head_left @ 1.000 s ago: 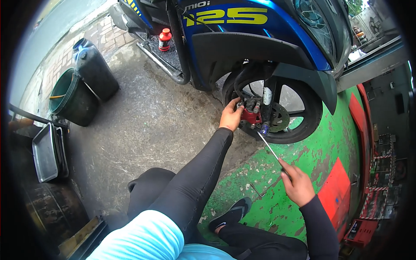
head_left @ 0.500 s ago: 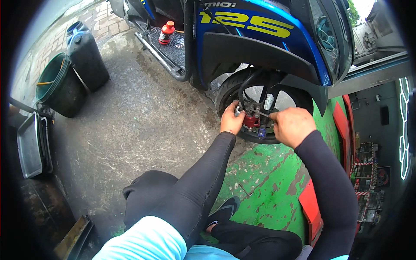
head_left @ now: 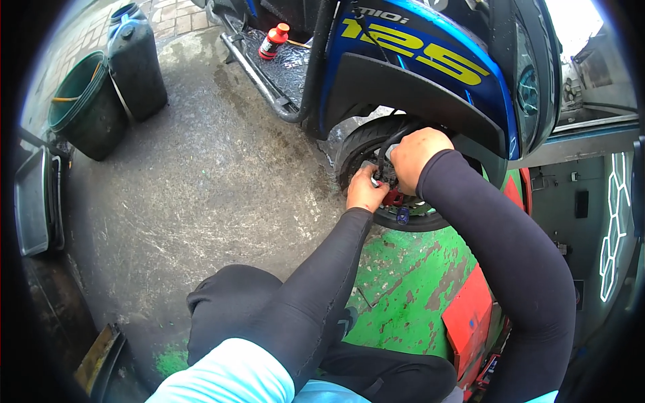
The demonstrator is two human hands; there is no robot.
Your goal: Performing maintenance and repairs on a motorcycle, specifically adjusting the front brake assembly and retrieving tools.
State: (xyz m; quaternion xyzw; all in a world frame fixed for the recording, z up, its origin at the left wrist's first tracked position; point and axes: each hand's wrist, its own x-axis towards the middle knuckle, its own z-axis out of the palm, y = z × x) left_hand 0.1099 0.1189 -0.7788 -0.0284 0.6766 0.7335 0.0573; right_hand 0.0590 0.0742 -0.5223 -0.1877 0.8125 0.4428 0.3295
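A blue scooter [head_left: 430, 74] stands on concrete, its front wheel [head_left: 376, 161] at the green floor's edge. Both hands work at the red brake part [head_left: 393, 197] there: right hand [head_left: 415, 158] curled above it, left hand [head_left: 365, 191] closed against it; what either grips is hidden.

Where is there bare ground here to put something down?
The widest free patch is the grey concrete floor between the green bucket, the dark jerry can, the scooter and the person's knee. It is crowded at the front wheel, where the left hand and right hand meet at the red caliper.
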